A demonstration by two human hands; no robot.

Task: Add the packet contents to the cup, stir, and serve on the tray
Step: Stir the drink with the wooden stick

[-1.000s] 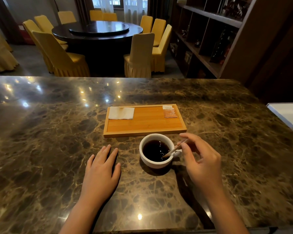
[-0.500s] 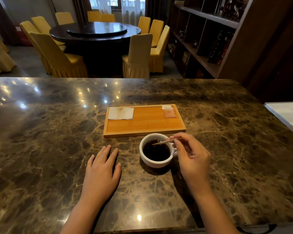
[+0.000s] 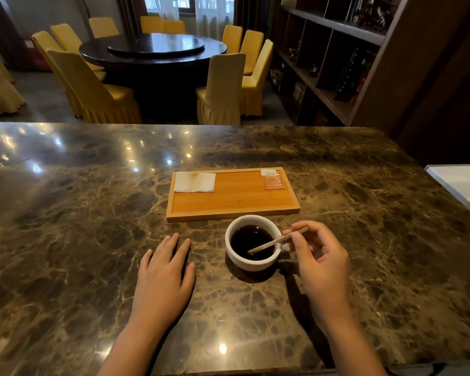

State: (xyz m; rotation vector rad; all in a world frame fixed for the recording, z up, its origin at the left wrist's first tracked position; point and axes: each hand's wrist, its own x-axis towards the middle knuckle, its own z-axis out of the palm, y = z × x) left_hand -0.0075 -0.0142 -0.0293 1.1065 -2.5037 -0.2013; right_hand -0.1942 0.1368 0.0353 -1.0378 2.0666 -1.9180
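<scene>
A dining room lies behind the scene: a dark round table [image 3: 154,50] ringed by chairs in yellow covers [image 3: 220,88], and a tall dark shelving unit [image 3: 337,58] along the right wall. In front, a glossy brown marble tabletop [image 3: 65,226] fills the lower part of the view and throws back small points of ceiling light.

A wooden tray [image 3: 232,214] sits on the tabletop near its middle. A folded white napkin [image 3: 195,182] lies in the tray's far left corner, and a small orange and white packet [image 3: 273,179] lies flat in the far right corner. Whether the packet is torn open cannot be told.

The white cup [image 3: 251,263] stands on the tabletop just in front of the tray's near edge, not on the tray. It holds dark liquid well up towards the rim.

The right hand [image 3: 319,260] is beside the cup on its right. Its grip is closed on a thin wooden stir stick [image 3: 278,240], pinched between thumb and fingers near the upper end. The stick slants down to the left across the cup's rim, and its lower end dips into the liquid.

The left hand [image 3: 163,272] lies palm down on the tabletop to the left of the cup, apart from it. Its fingers are spread flat and its grip holds nothing.
</scene>
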